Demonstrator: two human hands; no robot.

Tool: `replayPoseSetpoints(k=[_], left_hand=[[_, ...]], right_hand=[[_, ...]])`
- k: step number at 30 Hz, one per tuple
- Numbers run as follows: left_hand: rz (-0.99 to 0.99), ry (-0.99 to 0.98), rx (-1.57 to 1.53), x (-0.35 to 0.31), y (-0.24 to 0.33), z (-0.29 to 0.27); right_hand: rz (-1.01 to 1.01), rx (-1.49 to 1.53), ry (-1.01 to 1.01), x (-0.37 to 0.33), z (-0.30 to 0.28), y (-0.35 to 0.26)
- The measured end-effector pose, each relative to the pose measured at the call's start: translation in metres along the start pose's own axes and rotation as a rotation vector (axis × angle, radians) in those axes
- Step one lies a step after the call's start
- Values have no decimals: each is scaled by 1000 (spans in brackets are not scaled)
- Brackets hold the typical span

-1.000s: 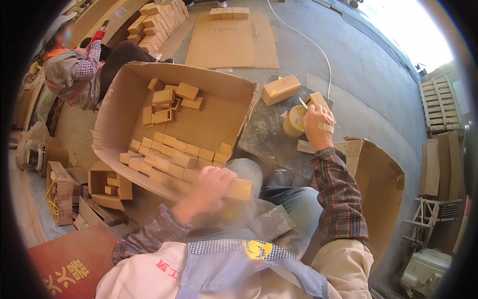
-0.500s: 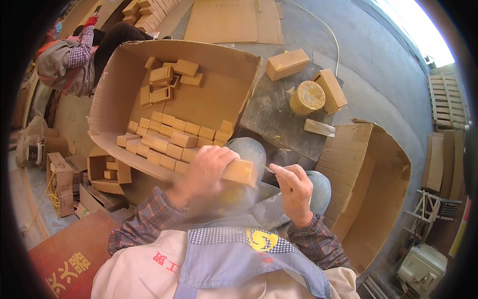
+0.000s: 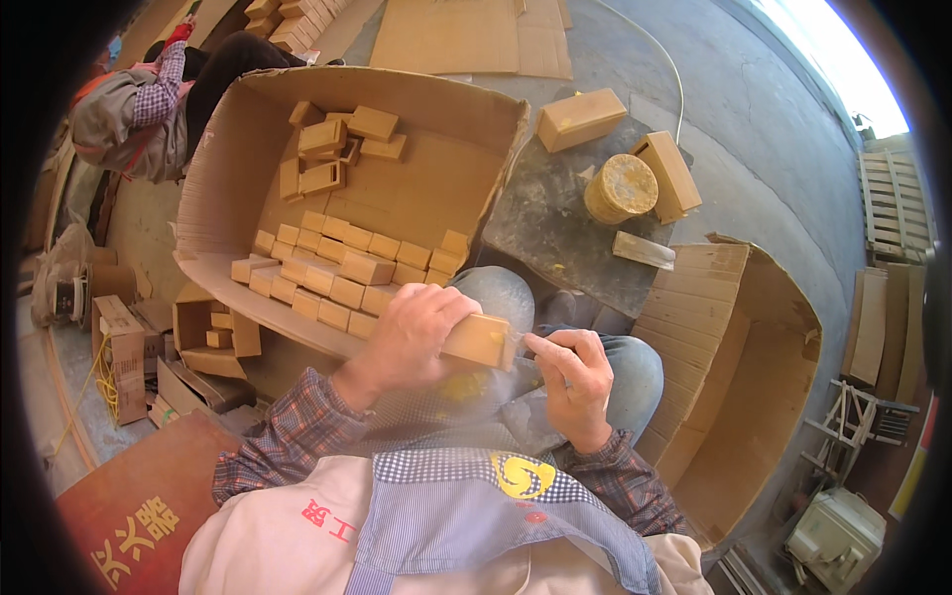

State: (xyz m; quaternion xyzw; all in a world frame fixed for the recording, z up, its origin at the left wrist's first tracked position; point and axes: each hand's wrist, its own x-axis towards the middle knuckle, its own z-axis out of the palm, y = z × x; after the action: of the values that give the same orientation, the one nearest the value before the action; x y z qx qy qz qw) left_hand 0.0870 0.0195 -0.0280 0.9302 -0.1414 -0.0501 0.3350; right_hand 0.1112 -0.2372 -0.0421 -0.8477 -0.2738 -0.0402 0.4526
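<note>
My left hand (image 3: pixel 412 332) is wrapped round a small wooden box (image 3: pixel 476 341), held over my lap with its end toward the right. A yellowish smear shows near that end. Close by, my right hand (image 3: pixel 578 382) pinches a thin blade-like tool, mostly hidden by the fingers and blurred; its tip is at the box's end. Beyond my hands, a big cardboard carton (image 3: pixel 451 104) contains rows of similar wooden boxes (image 3: pixel 347 292) and a loose pile (image 3: pixel 324 137) of them.
On a dark board (image 3: pixel 535 213) stand a round putty-crusted tin (image 3: pixel 622 188), two longer wooden boxes (image 3: pixel 582 119) and a short wood strip (image 3: pixel 644 250). Another open carton (image 3: pixel 691 307) is at my right. A co-worker (image 3: pixel 134 119) sits far left. A red chest (image 3: pixel 149 506) lies near left.
My right hand has moved slightly left and down, bringing the tool against the box's end. My left hand keeps its grip on the box. The view has shifted slightly.
</note>
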Motion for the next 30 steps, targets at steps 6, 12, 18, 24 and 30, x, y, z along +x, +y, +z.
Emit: replayPoseSetpoints(k=[6, 12, 18, 24, 30], left_hand=[[3, -1, 29, 0, 3, 1], [69, -47, 100, 4, 3, -9], [239, -209, 290, 21, -9, -28], [274, -282, 242, 32, -14, -27], [299, -284, 254, 33, -16, -25]], right_hand=[[-13, -3, 6, -1, -4, 2], [102, 142, -45, -8, -5, 0], [233, 312, -86, -8, -15, 2], [-66, -7, -142, 0, -22, 8], [-172, -126, -180, 5, -20, 8]])
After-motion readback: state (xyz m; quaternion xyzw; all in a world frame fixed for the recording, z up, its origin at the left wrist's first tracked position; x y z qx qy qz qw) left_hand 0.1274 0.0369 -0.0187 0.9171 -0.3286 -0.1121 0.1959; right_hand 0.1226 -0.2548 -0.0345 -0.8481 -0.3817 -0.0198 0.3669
